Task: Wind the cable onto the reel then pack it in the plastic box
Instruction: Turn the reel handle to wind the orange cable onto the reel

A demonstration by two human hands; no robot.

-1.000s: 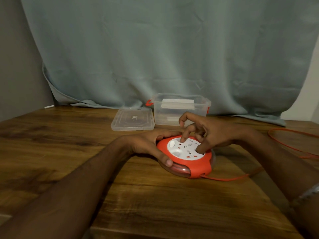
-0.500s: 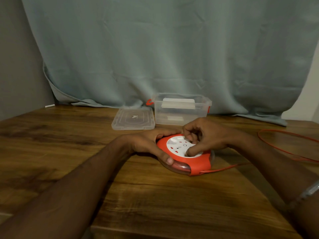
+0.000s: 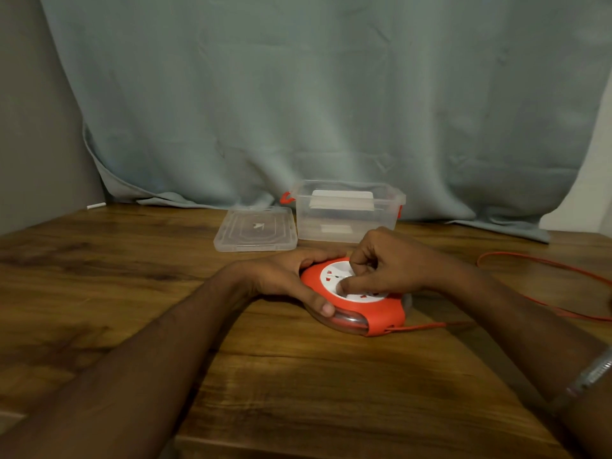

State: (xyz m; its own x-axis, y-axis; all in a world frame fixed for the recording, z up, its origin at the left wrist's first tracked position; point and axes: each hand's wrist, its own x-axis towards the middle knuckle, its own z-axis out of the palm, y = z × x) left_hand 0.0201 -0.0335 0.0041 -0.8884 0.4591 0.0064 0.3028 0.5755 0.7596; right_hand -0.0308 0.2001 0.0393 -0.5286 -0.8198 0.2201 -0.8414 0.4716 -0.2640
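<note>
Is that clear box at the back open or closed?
Open. The box has no lid on top; its lid lies flat on the table beside it, to the left.

The reel point(image 3: 361, 313) at centre frame is bright orange-red, with a white round face dotted with small red marks and a clear, glossy lower rim. The cable point(image 3: 543, 286) trailing to the right edge is the same orange-red. The table point(image 3: 132, 293) is warm brown wood with dark streaked grain. Above centre, the plastic box point(image 3: 346, 212) is clear with red clips, its lid point(image 3: 255, 228) clear too. The curtain point(image 3: 331, 94) is pale grey-blue. A silvery bangle point(image 3: 592, 376) glints lower right.
</note>
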